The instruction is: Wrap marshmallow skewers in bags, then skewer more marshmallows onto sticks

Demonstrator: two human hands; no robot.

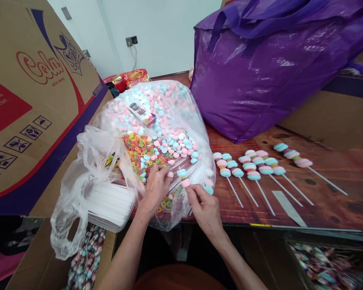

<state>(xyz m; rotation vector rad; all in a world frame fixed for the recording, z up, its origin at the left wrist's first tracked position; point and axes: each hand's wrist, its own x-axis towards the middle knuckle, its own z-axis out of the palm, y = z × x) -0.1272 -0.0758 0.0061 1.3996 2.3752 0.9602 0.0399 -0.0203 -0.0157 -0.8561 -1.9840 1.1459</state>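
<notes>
A person's left hand (pixel 155 187) reaches into a large clear plastic bag (pixel 157 133) of pink, blue and white marshmallow candies. The right hand (pixel 204 207) pinches a thin white stick (pixel 184 177) carrying two candies. Finished candy skewers (pixel 260 167) lie to the right on the brown wooden table (pixel 335 177), near a purple shopping bag (pixel 275 68).

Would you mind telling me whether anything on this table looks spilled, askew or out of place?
Nothing looks spilled. The finished candy sticks lie in a fairly neat row on the table, and the loose sweets stay inside the clear bag. Only the rightmost stick lies slightly apart, angled more than the others.
</notes>
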